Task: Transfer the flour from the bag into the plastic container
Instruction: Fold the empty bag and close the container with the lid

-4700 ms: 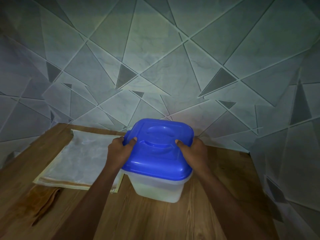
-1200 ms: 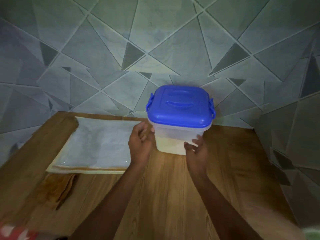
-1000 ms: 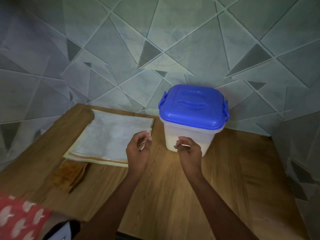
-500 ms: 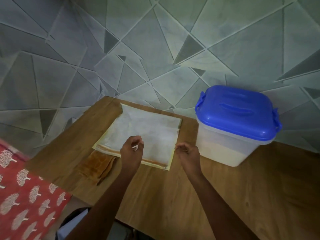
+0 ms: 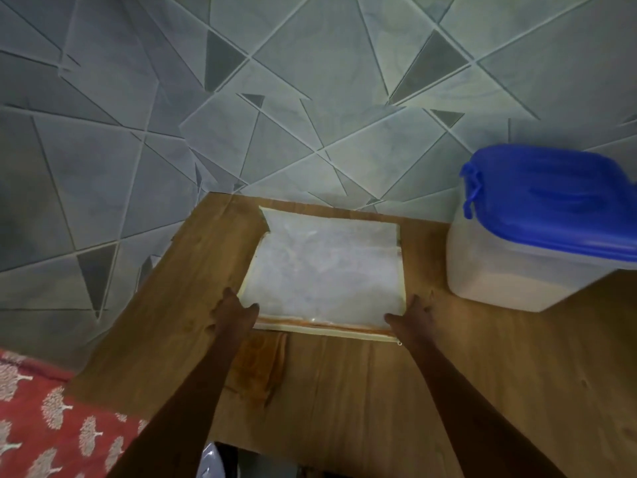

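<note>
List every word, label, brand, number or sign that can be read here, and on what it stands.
None can be read.
The flat bag, the plastic container and its blue lid show no print or label.
The red cloth bears only a white tree pattern, no letters.

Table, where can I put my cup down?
The table is bare in front of the plastic container, right of the right hand, and left of the flour bag. Crowded at the bag's near edge: left hand, brown folded sheet.
</note>
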Demonstrator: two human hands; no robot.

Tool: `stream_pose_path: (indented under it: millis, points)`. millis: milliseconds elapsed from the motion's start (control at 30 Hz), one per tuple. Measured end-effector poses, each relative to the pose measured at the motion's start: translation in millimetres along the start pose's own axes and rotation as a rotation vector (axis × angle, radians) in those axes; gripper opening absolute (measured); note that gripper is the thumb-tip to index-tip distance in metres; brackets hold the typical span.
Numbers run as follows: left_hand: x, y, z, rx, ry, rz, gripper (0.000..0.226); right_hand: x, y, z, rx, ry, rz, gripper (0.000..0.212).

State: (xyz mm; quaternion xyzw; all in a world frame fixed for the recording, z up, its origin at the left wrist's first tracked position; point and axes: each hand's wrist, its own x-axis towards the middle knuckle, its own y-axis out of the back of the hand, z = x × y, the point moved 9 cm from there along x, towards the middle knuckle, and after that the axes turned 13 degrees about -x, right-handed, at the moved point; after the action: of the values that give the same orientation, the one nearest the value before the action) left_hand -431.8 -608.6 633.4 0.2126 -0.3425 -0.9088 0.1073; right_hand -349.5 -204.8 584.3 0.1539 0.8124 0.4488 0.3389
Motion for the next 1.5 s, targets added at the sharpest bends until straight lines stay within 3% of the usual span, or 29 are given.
stream_pose_path:
  millis: [133, 267, 433, 533, 767, 1033, 1133, 1300, 1500]
  points:
    - [19, 12, -9, 0.050, -0.058, 0.026, 0.060, 21, -21, 16, 0.165, -0.071, -0.005, 0.075]
    - [22, 18, 4, 0.029, -0.157, -0.008, 0.053, 23, -26, 18, 0.282, -0.104, -0.023, 0.064]
    - [7, 12, 42, -0.131, -0.307, -0.035, 0.014, -8, 9, -31, 0.376, 0.084, -0.029, 0.034]
    - [-9, 16, 66, -0.194, -0.392, 0.033, 0.010, -16, 18, -47, 0.385, 0.154, -0.040, 0.025]
    - [-60, -11, 121, -0.167, -0.549, -0.010, 0.012, -11, 16, -47, 0.298, 0.127, -0.159, 0.030]
    - [-55, -21, 96, -0.428, -0.251, -0.097, 0.042, 4, 25, -19, 0.225, 0.119, -0.191, 0.068]
    - [-60, -29, 98, -0.364, -0.350, -0.218, 0.063, 10, 30, -18, 0.130, 0.152, -0.199, 0.071]
    - [-81, -62, 111, -0.262, -0.449, -0.370, 0.067, 10, 27, -34, 0.006, 0.239, -0.216, 0.096]
    - [-120, -100, 135, -0.181, -0.603, -0.456, 0.063, -4, 25, -58, 0.069, 0.348, -0.322, 0.086]
